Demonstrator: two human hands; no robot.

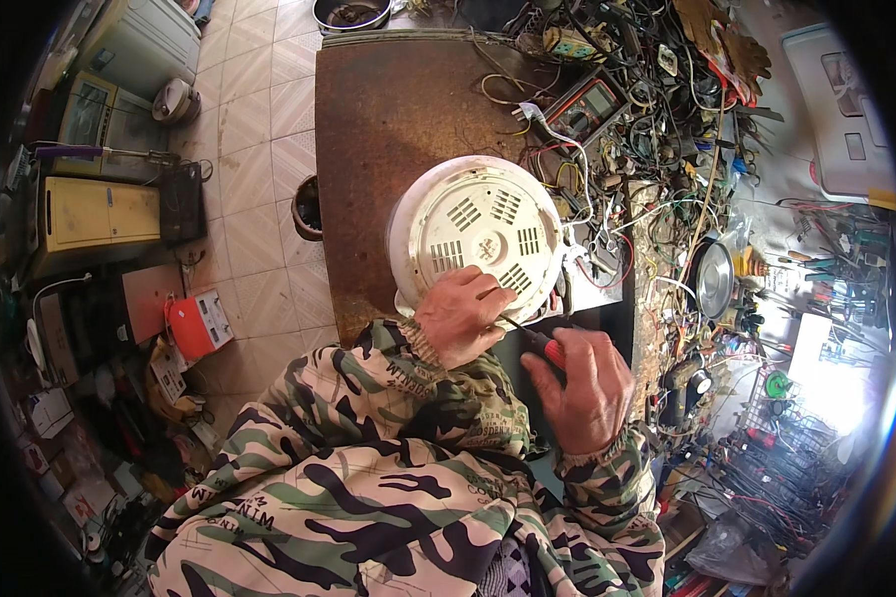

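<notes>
A round, off-white appliance that looks like a rice cooker (488,244) lies bottom up on the bench, its base cut with groups of vent slots. My left hand (460,316) rests on its near edge, fingers bent and close together; what they may pinch is hidden. In my right hand (582,388) is a screwdriver (551,350) with a red and black handle. Its thin shaft points left toward the cooker's near rim, close to my left fingers. The screwdriver's tip is hard to make out beside those fingers.
The brown bench top (378,129) stretches away beyond the cooker. A multimeter (585,107) lies at the far right among tangled wires (657,129). Further right are a round metal lid (714,280) and several hand tools. On the left floor stands an orange-red box (199,325).
</notes>
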